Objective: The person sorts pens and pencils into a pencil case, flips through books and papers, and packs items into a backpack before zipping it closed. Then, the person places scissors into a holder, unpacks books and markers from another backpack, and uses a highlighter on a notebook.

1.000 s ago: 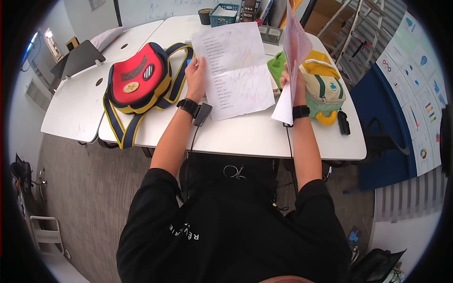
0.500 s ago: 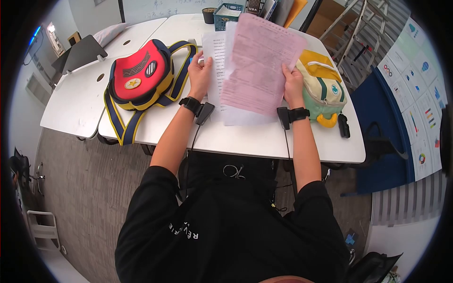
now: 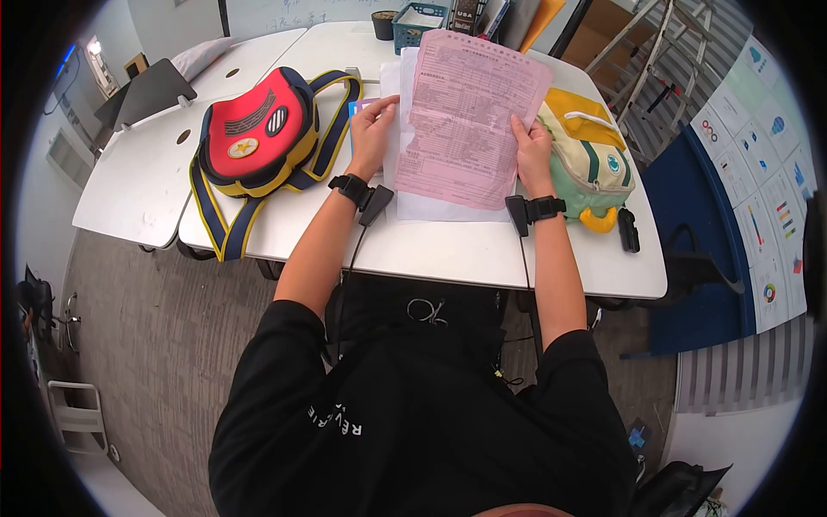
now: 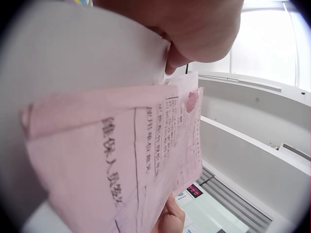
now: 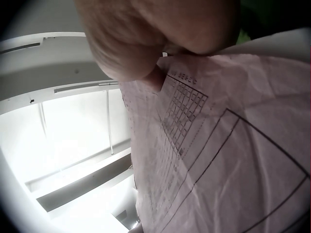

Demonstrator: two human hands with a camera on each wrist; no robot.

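Note:
A pink printed form (image 3: 465, 116) lies on top of a white sheet (image 3: 448, 205), and both are held above the white table (image 3: 448, 254). My left hand (image 3: 373, 131) pinches the left edge of the sheets. On the opposite side, my right hand (image 3: 532, 155) pinches the right edge. The left wrist view shows the pink form (image 4: 146, 160) close up under the white sheet (image 4: 82, 53). In the right wrist view the pink form (image 5: 218, 160) fills the frame below the hand.
A red, yellow and navy backpack (image 3: 254, 138) lies left of the papers. A green and yellow bag (image 3: 590, 168) sits to the right, with a black object (image 3: 628, 230) beside it. A blue basket (image 3: 425, 19) and books stand at the back. A laptop (image 3: 146, 95) is far left.
The right hand swung the pink form from standing on edge down flat over the white sheet. Both hands now hold the stacked sheets together.

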